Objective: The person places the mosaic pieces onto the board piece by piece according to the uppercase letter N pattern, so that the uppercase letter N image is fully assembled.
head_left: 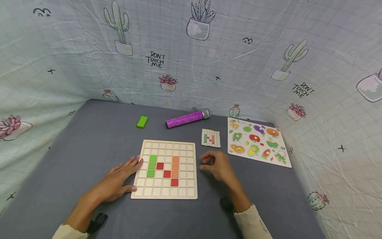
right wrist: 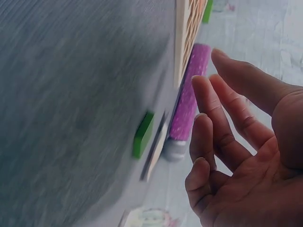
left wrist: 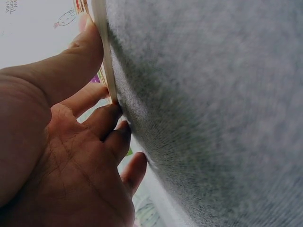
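Note:
A square wooden grid board (head_left: 191, 192) lies on the grey table, with green, red and orange square tiles set in some of its cells. My left hand (head_left: 117, 181) rests along the board's left side, thumb and fingertips touching the edge, fingers extended. Just off the right side hovers my right hand (head_left: 218, 166), fingers loosely bent and thumb apart from them. Nothing shows between those fingers in the right wrist view. There, a small green block (right wrist: 143, 135) lies on the table near that hand; in the head view I cannot make it out.
Behind the board lie a bright green block (head_left: 142, 122) and a purple glitter microphone (head_left: 186, 119). A small pattern card (head_left: 211, 138) is at the back right, beside a vegetable picture board (head_left: 246, 132). A printed cloth (head_left: 185, 83) hangs around the table.

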Action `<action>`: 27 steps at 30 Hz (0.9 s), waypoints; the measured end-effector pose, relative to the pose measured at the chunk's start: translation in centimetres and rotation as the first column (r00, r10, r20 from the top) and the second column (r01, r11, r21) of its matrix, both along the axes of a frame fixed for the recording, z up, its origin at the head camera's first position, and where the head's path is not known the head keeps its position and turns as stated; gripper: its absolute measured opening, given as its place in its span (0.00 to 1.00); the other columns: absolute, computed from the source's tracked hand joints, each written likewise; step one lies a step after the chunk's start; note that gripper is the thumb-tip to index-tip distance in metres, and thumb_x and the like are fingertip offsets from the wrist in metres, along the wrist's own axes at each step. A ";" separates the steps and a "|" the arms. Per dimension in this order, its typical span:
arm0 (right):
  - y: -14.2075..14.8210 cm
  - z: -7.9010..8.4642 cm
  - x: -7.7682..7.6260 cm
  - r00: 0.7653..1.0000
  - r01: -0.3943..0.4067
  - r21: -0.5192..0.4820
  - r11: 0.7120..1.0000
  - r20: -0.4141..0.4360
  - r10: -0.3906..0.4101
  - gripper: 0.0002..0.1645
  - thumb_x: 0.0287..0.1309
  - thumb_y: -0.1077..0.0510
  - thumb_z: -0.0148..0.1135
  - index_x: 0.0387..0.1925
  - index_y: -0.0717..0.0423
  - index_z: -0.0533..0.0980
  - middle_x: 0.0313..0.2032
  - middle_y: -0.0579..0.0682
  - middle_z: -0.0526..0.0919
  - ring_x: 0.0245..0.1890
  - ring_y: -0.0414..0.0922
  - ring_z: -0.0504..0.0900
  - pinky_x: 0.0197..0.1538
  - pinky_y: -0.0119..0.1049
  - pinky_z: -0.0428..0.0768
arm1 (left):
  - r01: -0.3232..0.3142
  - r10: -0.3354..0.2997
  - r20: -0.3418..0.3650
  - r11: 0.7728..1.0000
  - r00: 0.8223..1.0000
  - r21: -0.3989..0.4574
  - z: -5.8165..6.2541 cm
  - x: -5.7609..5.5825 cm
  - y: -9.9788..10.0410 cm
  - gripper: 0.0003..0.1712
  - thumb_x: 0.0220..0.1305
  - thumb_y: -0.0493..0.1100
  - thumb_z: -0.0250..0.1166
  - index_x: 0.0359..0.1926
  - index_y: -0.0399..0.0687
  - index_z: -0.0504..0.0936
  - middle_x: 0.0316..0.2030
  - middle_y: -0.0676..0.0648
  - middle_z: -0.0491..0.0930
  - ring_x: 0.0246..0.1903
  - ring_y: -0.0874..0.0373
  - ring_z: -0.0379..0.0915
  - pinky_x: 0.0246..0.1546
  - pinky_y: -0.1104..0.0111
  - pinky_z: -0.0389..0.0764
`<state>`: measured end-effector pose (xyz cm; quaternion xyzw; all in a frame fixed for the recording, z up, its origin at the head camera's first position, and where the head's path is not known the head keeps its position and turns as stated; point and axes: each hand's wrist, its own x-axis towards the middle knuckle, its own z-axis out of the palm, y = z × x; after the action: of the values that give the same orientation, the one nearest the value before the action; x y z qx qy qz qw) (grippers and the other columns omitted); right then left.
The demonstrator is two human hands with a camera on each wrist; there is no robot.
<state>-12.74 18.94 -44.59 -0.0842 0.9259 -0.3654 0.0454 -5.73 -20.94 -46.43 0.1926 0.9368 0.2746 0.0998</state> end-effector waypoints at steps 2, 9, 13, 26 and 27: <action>0.7 -0.2 -0.1 1.000 0.012 0.002 1.000 0.006 -0.012 0.17 0.50 0.63 0.85 0.42 0.50 0.89 0.34 0.45 0.91 0.30 0.41 0.79 0.37 0.34 0.75 | 0.002 -0.002 0.000 1.000 1.000 0.001 0.0 0.0 0.0 0.56 0.60 0.51 0.78 0.84 0.49 0.60 0.84 0.40 0.56 0.82 0.35 0.52 0.72 0.34 0.57; 2.7 -0.1 -0.1 0.998 0.061 0.039 0.997 -0.004 -0.061 0.18 0.48 0.65 0.85 0.43 0.53 0.89 0.38 0.49 0.92 0.34 0.45 0.83 0.38 0.34 0.76 | 0.003 -0.003 0.000 1.000 1.000 0.008 0.2 0.1 0.0 0.56 0.60 0.50 0.78 0.84 0.48 0.60 0.84 0.40 0.56 0.82 0.34 0.52 0.72 0.34 0.56; 3.3 -0.1 -0.1 0.994 0.110 0.118 0.987 -0.017 -0.108 0.19 0.47 0.64 0.86 0.42 0.53 0.89 0.39 0.50 0.91 0.37 0.46 0.85 0.43 0.40 0.78 | 0.001 -0.001 -0.001 1.000 1.000 0.004 0.3 0.1 0.1 0.56 0.60 0.50 0.78 0.84 0.48 0.60 0.84 0.40 0.56 0.82 0.35 0.52 0.72 0.34 0.56; 3.3 -0.6 -0.4 0.987 0.135 0.261 0.956 0.048 -0.152 0.16 0.48 0.57 0.86 0.39 0.49 0.88 0.33 0.44 0.87 0.35 0.42 0.81 0.44 0.43 0.76 | 0.000 0.000 -0.012 1.000 1.000 0.006 0.2 0.2 0.1 0.56 0.60 0.49 0.78 0.83 0.47 0.60 0.84 0.39 0.56 0.82 0.34 0.52 0.72 0.34 0.56; 3.3 -0.6 -0.4 0.987 0.136 0.262 0.955 0.050 -0.155 0.16 0.48 0.57 0.86 0.39 0.49 0.88 0.33 0.44 0.87 0.35 0.42 0.81 0.44 0.42 0.76 | 0.000 0.001 -0.011 1.000 1.000 0.006 0.2 0.1 0.1 0.56 0.60 0.49 0.78 0.83 0.48 0.60 0.84 0.40 0.56 0.82 0.35 0.52 0.72 0.34 0.56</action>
<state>-13.13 22.22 -45.24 0.0038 0.9670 -0.2472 0.0614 -5.59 -20.82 -46.23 0.1942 0.9365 0.2763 0.0940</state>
